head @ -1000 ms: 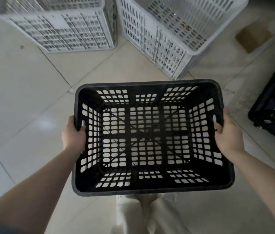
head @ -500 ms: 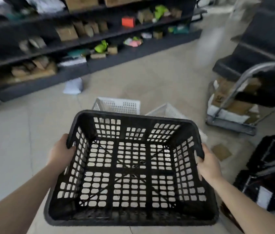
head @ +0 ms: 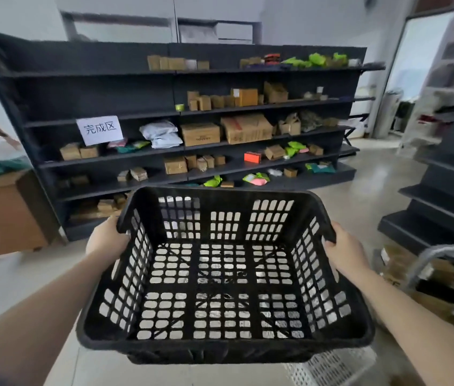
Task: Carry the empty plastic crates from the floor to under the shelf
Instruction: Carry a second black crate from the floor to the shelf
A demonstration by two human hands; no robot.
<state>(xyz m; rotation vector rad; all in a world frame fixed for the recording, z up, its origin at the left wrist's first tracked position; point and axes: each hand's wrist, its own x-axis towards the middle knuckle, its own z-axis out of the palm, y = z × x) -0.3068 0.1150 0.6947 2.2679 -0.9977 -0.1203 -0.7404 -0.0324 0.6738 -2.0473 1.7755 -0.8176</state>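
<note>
Head view: we hold the empty black crate (head: 224, 277) off the floor, left hand (head: 107, 242) and right hand (head: 345, 253) fingers clamped on its side rims; dark shelf (head: 181, 112) beyond them.

- The room is dim and cool-toned, lit evenly and softly with no hard shadows.
- The brightest light comes from the doorway (head: 420, 65) at upper right, which is washed out, and it leaves a pale sheen on the floor (head: 370, 174) nearby.
- The wide lens bends the dark shelf (head: 125, 59) and stretches the forearms at the lower corners.
- Edges at the far right and left are smeared, while the black crate (head: 220, 349) in the centre is fairly sharp.
</note>
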